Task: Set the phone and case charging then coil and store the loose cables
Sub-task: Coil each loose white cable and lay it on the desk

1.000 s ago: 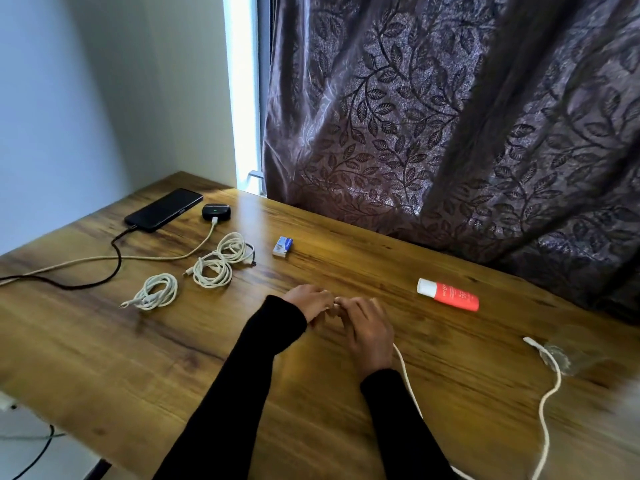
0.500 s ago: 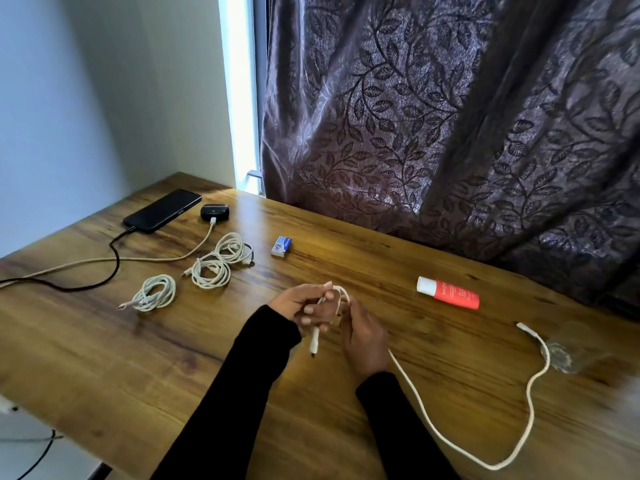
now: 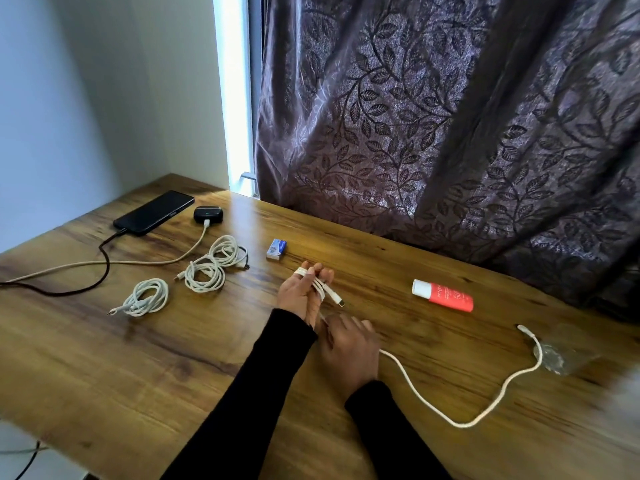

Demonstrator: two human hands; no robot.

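Observation:
A loose white cable (image 3: pixel 433 405) trails right across the wooden table (image 3: pixel 104 368) to its far plug by a clear bag. Its near end is looped around the raised fingers of my left hand (image 3: pixel 303 294), one plug sticking out to the right. My right hand (image 3: pixel 349 353) sits just below, pinching the same cable. At the far left a black phone (image 3: pixel 154 212) lies with a dark cable plugged in. Beside it is a black earbud case (image 3: pixel 207 214) with a white cable plugged in. Three coiled white cables (image 3: pixel 147 298) (image 3: pixel 204 276) (image 3: pixel 227 251) lie between.
A small blue and white box (image 3: pixel 276 249) lies beyond my left hand. A red tube with a white cap (image 3: pixel 443 295) lies to the right. A clear plastic bag (image 3: pixel 564 351) rests at the far right. A dark patterned curtain (image 3: pixel 450 116) hangs behind the table.
My left hand has lifted and spread its fingers, with the cable end now wound around them. My right hand dropped lower and back, and the cable's slack was drawn in toward it.

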